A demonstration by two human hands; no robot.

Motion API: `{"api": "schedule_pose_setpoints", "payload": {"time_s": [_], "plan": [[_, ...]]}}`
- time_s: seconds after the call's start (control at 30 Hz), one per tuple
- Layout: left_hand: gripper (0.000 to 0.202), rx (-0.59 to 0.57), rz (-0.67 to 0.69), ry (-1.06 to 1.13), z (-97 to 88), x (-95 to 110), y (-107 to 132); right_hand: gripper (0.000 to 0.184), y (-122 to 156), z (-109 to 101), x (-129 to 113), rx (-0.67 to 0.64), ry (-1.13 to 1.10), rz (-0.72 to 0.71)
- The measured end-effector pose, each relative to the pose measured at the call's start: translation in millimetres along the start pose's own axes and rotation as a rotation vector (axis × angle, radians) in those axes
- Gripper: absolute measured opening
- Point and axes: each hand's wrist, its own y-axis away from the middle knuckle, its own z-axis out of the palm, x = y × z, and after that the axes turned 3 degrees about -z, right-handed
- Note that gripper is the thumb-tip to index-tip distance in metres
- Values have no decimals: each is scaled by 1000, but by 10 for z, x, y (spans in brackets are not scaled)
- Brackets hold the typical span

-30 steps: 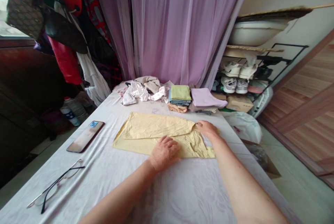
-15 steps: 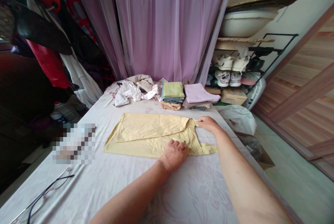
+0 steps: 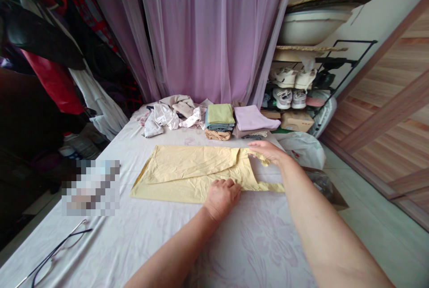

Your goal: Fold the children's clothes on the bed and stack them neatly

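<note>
A pale yellow cloth garment [image 3: 187,174] lies spread on the bed, with one layer folded across and a narrow strip reaching out to the right. My left hand [image 3: 221,198] sits on its near edge, fingers curled down onto the cloth. My right hand [image 3: 266,151] is at the garment's far right corner, its fingertips pinching the edge and raising a small flap. The cloth under that flap is hidden.
The bed's pale sheet [image 3: 254,243] holds folded stacks [image 3: 219,120], crumpled white clothes [image 3: 159,118], glasses [image 3: 56,252] and a pixelated patch [image 3: 90,188]. A lilac curtain [image 3: 208,33] hangs behind. A shoe rack [image 3: 291,86] and white plastic bag [image 3: 301,149] stand to the right.
My right hand has drawn up and lifted the garment's corner. My left hand has moved to the garment's near edge. The whole view has drifted slightly.
</note>
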Motion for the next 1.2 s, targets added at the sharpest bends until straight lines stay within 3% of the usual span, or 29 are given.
{"api": "schedule_pose_setpoints", "payload": {"time_s": [0.17, 0.3, 0.4, 0.5, 0.63, 0.73, 0.83, 0.97, 1.2], "plan": [[29, 13, -160, 217, -51, -19, 72, 33, -33, 42, -443, -47, 2, -108], [19, 148, -287, 507, 21, -70, 145, 33, -134, 251, -839, -193, -13, -111], [13, 228, -424, 824, 84, -129, 209, 28, -236, 510, -1088, -318, -62, -115], [15, 234, -541, 1144, 100, -213, 297, 21, -347, 845, -1247, -368, -73, -132], [30, 224, -667, 1342, 35, -363, 466, 19, -481, 1347, -1305, -383, -52, -104], [45, 175, -721, 1381, -41, -489, 610, 20, -544, 1642, -1265, -407, -56, -85], [57, 142, -752, 1406, -109, -638, 718, 23, -557, 1754, -1196, -395, -46, -80], [69, 171, -820, 1300, -164, -866, 762, 23, -489, 1628, -1054, -275, -48, -97], [74, 166, -695, 584, -274, -1003, 685, 31, -217, 1363, -510, 106, -29, -75]]}}
